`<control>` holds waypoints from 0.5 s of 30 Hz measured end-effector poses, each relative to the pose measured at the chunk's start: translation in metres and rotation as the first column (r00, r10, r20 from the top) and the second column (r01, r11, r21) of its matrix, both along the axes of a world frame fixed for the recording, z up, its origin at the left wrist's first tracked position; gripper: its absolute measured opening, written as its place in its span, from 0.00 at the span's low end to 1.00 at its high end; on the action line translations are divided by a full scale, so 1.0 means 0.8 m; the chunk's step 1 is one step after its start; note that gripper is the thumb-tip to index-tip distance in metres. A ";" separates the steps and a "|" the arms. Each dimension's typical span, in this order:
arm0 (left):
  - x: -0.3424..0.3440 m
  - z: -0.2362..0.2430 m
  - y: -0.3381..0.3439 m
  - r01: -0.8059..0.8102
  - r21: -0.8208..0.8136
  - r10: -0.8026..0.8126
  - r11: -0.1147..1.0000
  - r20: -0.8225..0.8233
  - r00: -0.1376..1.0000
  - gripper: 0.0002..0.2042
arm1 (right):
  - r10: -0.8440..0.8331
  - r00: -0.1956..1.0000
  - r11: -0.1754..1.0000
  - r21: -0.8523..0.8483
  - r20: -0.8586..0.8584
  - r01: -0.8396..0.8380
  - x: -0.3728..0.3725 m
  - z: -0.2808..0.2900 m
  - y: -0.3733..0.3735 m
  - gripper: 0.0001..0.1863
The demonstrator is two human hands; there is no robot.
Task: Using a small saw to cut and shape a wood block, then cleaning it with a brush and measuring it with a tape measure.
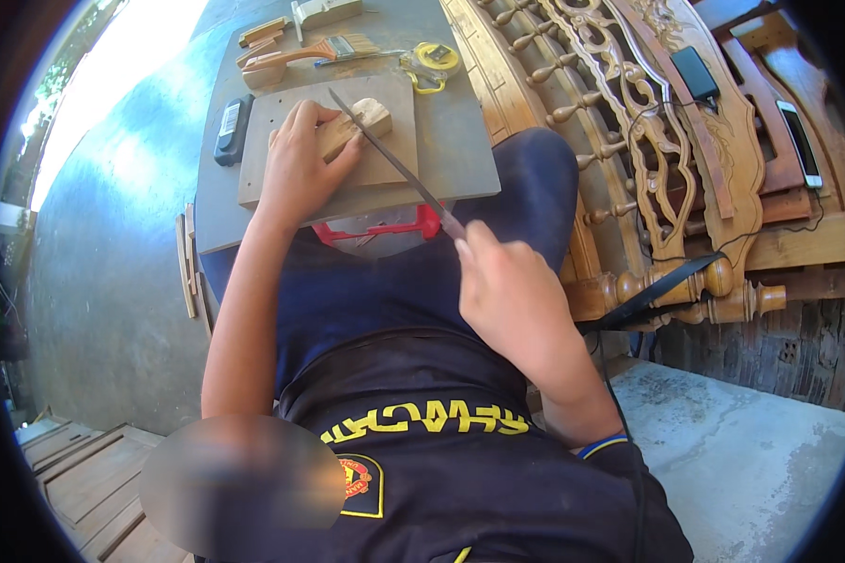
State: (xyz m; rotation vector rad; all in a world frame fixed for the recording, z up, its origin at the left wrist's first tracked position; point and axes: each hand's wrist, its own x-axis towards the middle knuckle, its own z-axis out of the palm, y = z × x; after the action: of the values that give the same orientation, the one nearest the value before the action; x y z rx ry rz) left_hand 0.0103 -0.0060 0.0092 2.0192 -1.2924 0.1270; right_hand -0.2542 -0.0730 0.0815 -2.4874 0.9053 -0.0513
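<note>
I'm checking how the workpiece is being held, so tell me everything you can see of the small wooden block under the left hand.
The small pale wooden block looks like light, unfinished wood with a rounded, shaped far end. It lies flat on a grey-brown square board resting on the grey work surface. The left hand presses its near part down, fingers covering much of it, so its full outline is hidden. The long thin metal file, held by the right hand, lies slanted across its top.

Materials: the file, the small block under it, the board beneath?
File: looks like bare metal, grey with a dull sheen.
Block: pale raw wood, unfinished, held by the left hand.
Board: flat, matte grey-brown, probably plywood or weathered wood.
</note>
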 end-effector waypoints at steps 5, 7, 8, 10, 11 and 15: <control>0.005 -0.006 -0.003 0.020 -0.019 -0.020 1.000 -0.020 1.000 0.20 | 0.077 0.992 0.997 -0.040 0.105 -0.073 0.084 -0.020 -0.026 0.09; 0.004 -0.005 -0.002 0.012 -0.008 -0.012 1.000 -0.006 1.000 0.20 | 0.090 0.993 0.995 -0.046 0.074 -0.086 0.097 -0.016 -0.027 0.08; 0.002 -0.004 -0.003 0.010 -0.004 -0.010 1.000 0.005 1.000 0.20 | 0.095 0.993 0.995 -0.041 0.075 -0.092 0.090 -0.017 -0.023 0.08; 0.000 -0.002 -0.001 -0.017 0.004 0.017 1.000 -0.006 1.000 0.19 | 0.058 0.996 0.998 -0.004 0.072 -0.058 0.056 -0.014 -0.015 0.08; 0.000 -0.001 -0.002 -0.030 0.007 0.030 1.000 -0.018 0.999 0.19 | 0.048 0.998 0.999 0.003 0.039 -0.048 0.029 -0.006 -0.011 0.08; 0.000 -0.001 -0.001 0.005 0.011 -0.005 1.000 0.014 1.000 0.20 | -0.005 0.999 0.999 0.040 -0.042 0.007 -0.029 0.020 -0.002 0.10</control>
State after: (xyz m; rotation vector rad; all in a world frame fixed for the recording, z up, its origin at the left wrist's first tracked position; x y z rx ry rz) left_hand 0.0105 -0.0067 0.0083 2.0274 -1.3093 0.1327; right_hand -0.2774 -0.0745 0.0978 -2.4575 0.9223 0.0170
